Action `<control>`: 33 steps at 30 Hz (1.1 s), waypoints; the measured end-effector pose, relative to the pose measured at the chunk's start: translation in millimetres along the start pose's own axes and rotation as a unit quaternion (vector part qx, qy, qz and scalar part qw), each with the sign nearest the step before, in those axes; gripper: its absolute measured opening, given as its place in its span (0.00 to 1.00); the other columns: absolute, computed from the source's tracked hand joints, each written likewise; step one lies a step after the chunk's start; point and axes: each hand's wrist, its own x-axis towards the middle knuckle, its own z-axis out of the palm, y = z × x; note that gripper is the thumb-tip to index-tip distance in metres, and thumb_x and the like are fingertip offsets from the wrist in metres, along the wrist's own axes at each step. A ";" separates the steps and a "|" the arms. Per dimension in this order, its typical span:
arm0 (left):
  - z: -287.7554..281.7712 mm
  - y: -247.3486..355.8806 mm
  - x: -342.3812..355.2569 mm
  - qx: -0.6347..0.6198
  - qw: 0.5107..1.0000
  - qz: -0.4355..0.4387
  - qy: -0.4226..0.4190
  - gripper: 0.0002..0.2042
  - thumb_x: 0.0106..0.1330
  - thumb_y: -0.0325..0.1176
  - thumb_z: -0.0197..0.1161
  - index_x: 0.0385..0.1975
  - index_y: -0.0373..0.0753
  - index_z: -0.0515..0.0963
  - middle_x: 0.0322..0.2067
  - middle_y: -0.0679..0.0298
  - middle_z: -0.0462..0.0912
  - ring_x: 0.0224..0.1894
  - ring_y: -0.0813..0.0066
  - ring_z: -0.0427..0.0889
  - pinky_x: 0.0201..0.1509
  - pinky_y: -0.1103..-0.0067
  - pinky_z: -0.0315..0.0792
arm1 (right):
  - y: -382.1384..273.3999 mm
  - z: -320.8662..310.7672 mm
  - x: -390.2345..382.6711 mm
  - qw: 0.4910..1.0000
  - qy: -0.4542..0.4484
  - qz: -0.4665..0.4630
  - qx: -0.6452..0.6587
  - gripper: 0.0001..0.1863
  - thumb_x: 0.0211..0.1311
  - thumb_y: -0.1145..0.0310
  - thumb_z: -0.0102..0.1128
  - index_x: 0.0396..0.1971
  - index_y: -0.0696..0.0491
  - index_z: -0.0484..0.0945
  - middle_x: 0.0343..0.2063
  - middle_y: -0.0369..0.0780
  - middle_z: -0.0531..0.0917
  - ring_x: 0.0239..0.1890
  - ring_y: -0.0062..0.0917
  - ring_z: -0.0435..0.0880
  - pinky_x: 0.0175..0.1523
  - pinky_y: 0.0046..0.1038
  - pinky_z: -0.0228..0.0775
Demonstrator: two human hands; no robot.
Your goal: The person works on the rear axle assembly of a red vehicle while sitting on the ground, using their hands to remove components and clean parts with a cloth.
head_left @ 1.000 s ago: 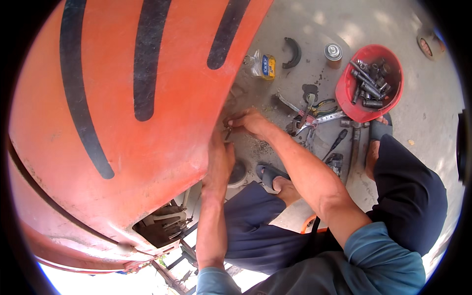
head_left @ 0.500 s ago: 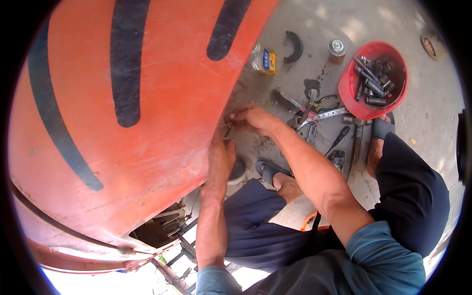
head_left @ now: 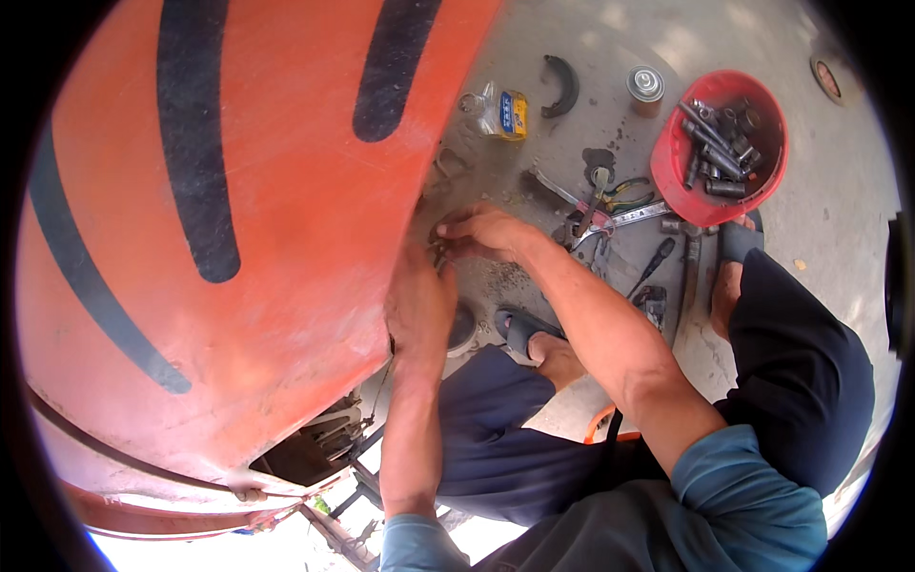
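Observation:
My two hands meet beside the lower edge of a large orange panel [head_left: 295,191] with black stripes. My right hand [head_left: 484,234] reaches in from the right, thumb and fingers pinched on a small, dark metal piece [head_left: 439,255] too small to name. Right below it, my left hand [head_left: 422,300] is raised along the panel edge, its fingers curled toward the same piece. What the left fingers grip is partly hidden by the hand itself and blurred.
A red helmet-like bowl [head_left: 667,176] holds several sockets. Around it on the concrete lie an adjustable wrench [head_left: 634,217], pliers [head_left: 629,195], a screwdriver [head_left: 656,262], a hammer [head_left: 690,272], a can [head_left: 645,88], a curved brake shoe [head_left: 562,88] and a yellow-blue packet [head_left: 513,114].
The orange panel has shifted left in view, uncovering more ground by the packet. My left hand has turned slightly and risen closer to the right fingers, which stay pinched.

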 end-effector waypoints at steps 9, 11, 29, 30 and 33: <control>27.0 -2.3 17.0 0.097 0.995 -0.019 -0.033 0.11 0.53 0.41 0.72 0.28 0.42 0.81 0.29 0.62 0.84 0.36 0.62 0.84 0.37 0.70 0.76 | -1.4 1.5 4.5 0.999 -0.018 0.023 0.022 0.14 0.65 0.73 0.62 0.47 0.64 0.77 0.40 0.45 0.82 0.39 0.31 0.83 0.46 0.31 0.79; 25.4 -1.7 19.0 0.083 0.995 -0.023 -0.053 0.11 0.53 0.41 0.72 0.29 0.43 0.82 0.29 0.62 0.85 0.35 0.61 0.85 0.36 0.68 0.77 | -3.2 0.9 4.6 0.999 -0.019 0.025 0.007 0.14 0.65 0.73 0.62 0.47 0.64 0.77 0.41 0.45 0.82 0.39 0.30 0.83 0.46 0.30 0.79; 17.8 4.3 18.3 0.060 0.996 -0.026 -0.062 0.08 0.56 0.39 0.69 0.32 0.45 0.83 0.28 0.60 0.84 0.33 0.60 0.85 0.34 0.67 0.77 | 2.2 2.2 4.2 0.999 -0.014 0.037 0.018 0.17 0.67 0.69 0.61 0.53 0.60 0.76 0.43 0.38 0.81 0.39 0.25 0.80 0.47 0.29 0.75; 18.1 5.3 18.5 0.055 0.994 -0.041 -0.085 0.11 0.55 0.41 0.71 0.36 0.45 0.83 0.30 0.58 0.84 0.34 0.58 0.85 0.35 0.65 0.78 | 3.0 1.6 5.0 0.999 -0.010 0.035 0.018 0.17 0.67 0.69 0.61 0.53 0.60 0.76 0.43 0.38 0.82 0.39 0.25 0.80 0.46 0.29 0.76; 17.7 2.1 17.1 0.041 0.997 -0.029 -0.057 0.11 0.55 0.41 0.71 0.36 0.46 0.83 0.31 0.57 0.84 0.34 0.57 0.85 0.35 0.65 0.78 | -0.6 6.5 5.1 0.999 -0.016 0.039 0.005 0.17 0.67 0.70 0.61 0.53 0.61 0.76 0.41 0.39 0.82 0.38 0.25 0.81 0.45 0.30 0.76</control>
